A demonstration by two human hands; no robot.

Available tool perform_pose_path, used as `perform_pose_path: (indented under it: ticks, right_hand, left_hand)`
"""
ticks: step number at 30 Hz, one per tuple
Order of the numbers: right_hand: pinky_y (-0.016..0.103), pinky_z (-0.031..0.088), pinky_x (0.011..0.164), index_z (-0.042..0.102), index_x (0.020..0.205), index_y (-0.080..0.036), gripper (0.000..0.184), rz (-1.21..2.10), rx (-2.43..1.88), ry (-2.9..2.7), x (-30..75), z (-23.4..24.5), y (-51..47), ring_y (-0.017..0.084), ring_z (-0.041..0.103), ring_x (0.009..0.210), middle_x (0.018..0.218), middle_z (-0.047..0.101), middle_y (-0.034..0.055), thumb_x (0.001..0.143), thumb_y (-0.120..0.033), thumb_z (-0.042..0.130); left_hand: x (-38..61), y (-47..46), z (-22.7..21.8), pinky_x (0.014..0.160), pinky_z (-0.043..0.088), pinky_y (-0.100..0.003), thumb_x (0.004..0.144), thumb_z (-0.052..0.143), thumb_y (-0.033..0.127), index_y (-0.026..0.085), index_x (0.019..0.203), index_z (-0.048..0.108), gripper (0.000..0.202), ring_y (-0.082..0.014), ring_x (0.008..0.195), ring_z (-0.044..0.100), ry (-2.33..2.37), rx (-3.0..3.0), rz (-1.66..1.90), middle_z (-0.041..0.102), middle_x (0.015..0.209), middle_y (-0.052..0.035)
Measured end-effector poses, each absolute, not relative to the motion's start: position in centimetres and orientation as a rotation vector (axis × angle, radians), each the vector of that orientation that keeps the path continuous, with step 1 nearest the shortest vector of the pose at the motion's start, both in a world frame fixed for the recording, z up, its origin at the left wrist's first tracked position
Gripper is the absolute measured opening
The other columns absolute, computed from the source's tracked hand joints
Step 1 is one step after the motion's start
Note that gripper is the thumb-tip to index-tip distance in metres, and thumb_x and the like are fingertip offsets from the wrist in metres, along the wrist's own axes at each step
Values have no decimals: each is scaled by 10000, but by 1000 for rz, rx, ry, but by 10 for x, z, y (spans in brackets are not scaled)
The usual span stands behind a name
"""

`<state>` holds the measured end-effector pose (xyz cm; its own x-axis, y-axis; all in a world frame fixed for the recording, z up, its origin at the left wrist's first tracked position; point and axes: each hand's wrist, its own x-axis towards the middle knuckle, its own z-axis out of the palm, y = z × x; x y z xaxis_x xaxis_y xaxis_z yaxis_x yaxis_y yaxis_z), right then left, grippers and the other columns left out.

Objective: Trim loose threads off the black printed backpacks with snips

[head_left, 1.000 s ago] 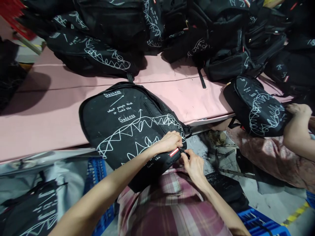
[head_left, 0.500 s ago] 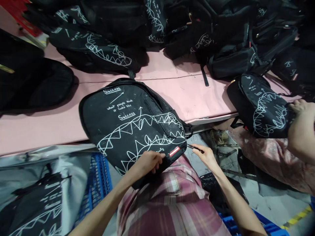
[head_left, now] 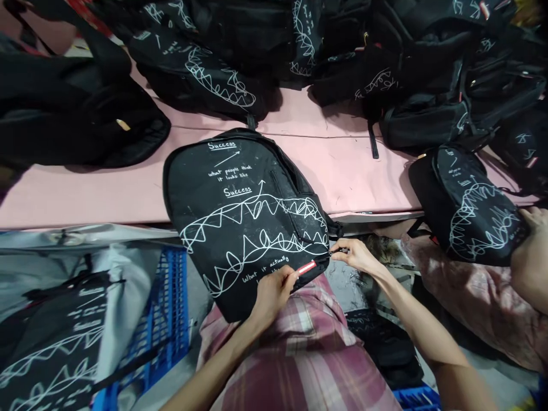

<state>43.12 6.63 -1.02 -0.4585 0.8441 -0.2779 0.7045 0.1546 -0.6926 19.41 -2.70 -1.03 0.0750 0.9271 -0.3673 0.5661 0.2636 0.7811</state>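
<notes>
A black backpack (head_left: 240, 211) printed with white zigzag lines and the word "Success" lies half on the pink table (head_left: 85, 194), its lower end over my plaid lap. My left hand (head_left: 274, 291) is closed on the bag's bottom edge beside a small red label (head_left: 306, 268). My right hand (head_left: 357, 257) pinches a zipper pull (head_left: 336, 251) at the bag's right lower corner.
Several more black backpacks (head_left: 257, 45) are piled along the table's far side. Another person's arm (head_left: 528, 257) holds a similar backpack (head_left: 466, 205) at the right. A blue crate (head_left: 166, 302) with a bagged backpack (head_left: 51, 342) stands at lower left.
My left hand slid from the bag's right corner down to its bottom edge. My right hand pulled away to the right, then came back to the zipper pull. The view shifted left.
</notes>
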Motion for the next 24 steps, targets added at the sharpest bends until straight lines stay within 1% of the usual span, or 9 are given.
perform_pose_path:
  ticks: [2,8,16,24]
  right_hand:
    - [258,408,699,707,874,-223,179,1190,-1533,-2265,428,-9,68,164,609,742,890,698,6,744,-325,640]
    - [251,411,706,713,872,-237,167,1182,-1518,-2325,419,-5,69,161,615,741,874,701,-4,737,-315,651]
    - [245,413,701,714,862,-237,149,1181,-1472,-2342,416,-6,69,158,616,749,859,697,-7,747,-309,650]
    - [236,407,672,715,859,-242,133,1151,-1369,-2389,411,-8,69,154,616,746,837,687,-7,751,-287,650]
  left_hand:
    - [194,-28,-10,509,311,-219,853,351,429,204,607,447,347,-118,466,441,1606,1378,490,418,459,46]
    - [194,-22,-7,526,330,-222,835,377,417,202,595,472,337,-126,493,493,1610,1318,462,486,487,37]
    - [193,-22,-7,543,341,-226,832,381,386,203,600,484,313,-127,500,517,1624,1309,415,512,492,42]
    - [191,-19,-10,528,334,-234,823,369,423,203,592,481,338,-135,473,524,1611,1257,386,522,495,36]
